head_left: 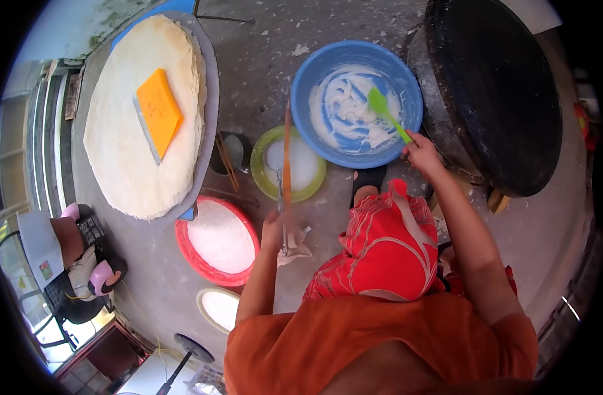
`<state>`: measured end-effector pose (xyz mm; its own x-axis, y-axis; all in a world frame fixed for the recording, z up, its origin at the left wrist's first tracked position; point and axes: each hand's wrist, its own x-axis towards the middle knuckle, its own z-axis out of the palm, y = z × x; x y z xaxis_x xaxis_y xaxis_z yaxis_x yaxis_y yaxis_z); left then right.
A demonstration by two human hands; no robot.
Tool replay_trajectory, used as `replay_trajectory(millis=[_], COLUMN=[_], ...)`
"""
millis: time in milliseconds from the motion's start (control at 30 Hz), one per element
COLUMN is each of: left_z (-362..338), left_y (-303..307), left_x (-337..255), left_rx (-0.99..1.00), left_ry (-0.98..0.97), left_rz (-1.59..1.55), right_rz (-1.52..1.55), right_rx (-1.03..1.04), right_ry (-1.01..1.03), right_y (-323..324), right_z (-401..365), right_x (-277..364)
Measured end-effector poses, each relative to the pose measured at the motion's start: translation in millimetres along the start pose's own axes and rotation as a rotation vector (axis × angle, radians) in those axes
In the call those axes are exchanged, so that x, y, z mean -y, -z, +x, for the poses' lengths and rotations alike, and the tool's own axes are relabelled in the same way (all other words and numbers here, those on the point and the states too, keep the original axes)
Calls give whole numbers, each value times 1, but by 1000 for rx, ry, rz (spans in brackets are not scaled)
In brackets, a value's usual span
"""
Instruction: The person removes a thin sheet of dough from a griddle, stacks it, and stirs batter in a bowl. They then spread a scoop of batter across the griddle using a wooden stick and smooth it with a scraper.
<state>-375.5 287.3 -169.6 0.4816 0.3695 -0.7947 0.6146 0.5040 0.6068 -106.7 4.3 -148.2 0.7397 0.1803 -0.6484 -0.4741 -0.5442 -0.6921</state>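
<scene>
My right hand (421, 153) is closed on the handle of a green spatula (379, 104). The spatula's head rests in white batter (344, 99) inside a blue basin (301, 105). My left hand (272, 232) is closed at the lower left of a long wooden stick (287, 164) and a thin metal tool (281, 191); which of them it grips is hard to tell. Both reach up over a yellow-green bowl (258, 168) of whitish liquid. A pale cloth (296, 250) lies just right of my left hand.
A stack of thin round flatbreads (127, 138) with an orange scraper (160, 112) stands at left. A red basin (185, 247) of white powder and a small white-filled bowl (205, 312) sit below. A large black griddle (505, 99) is at right.
</scene>
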Motion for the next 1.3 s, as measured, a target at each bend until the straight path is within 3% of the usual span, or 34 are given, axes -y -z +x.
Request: replay_trajectory(millis=[67,100,167,300,400,467,533,600,633,700,733,767,833,867,900,967,1033,1100,1233,1300], left_z=[-3,-3,2,4,7,3,6,18,11,-5,-8,-8,-4,1,6,18,32,46,82,87], left_y=[-1,-2,1,-1,2,-3,-1,12,6,-13,-18,-22,-36,-44,-56,-87,-117,-150,-188,-202], left_x=[0,0,7,9,13,9,12,25,19,10,9,10,13,17,19,18,9,5,7,6], left_rx=[-3,-4,-6,-43,-102,-125,-141,-151,-154,-508,-459,-460,-321,-211,-211,45,214,274,499,582], left_ry=[-18,-38,-38,-39,-62,-71,-83,-76,-75,-557,-634,-630,-840,-622,-623,-121,214,288,460,390], left_rz=[11,26,26,76,178,184,191,505,509,1213,1023,1027,855,624,618,-104,-377,-463,-688,-734], right_rz=[433,431,792,794,271,94,-300,-631,-625,-651,-646,-515,-390,-326,-264,-125,17,335,543,598], right_rx=[-21,-21,116,186,445,643,624,586,589,694,697,763,822,835,845,818,775,662,566,430], right_ry=[-53,-53,-184,-204,-142,107,375,411,411,316,316,196,76,80,84,51,20,-20,-118,-247], right_y=[7,12,21,22,3,-26,-53,-92,-104,-120,-121,-119,-108,-95,-81,-53,-24,-1,33,41], right_z=[-21,-28,-37,-46,-52,-33,-31,-16,-12,-6,-5,-4,-9,-17,-26,-38,-53,-69,-85,-94], right_x=[17,23,30,32,40,15,27,13,10,8,9,10,21,31,42,55,65,75,70,65])
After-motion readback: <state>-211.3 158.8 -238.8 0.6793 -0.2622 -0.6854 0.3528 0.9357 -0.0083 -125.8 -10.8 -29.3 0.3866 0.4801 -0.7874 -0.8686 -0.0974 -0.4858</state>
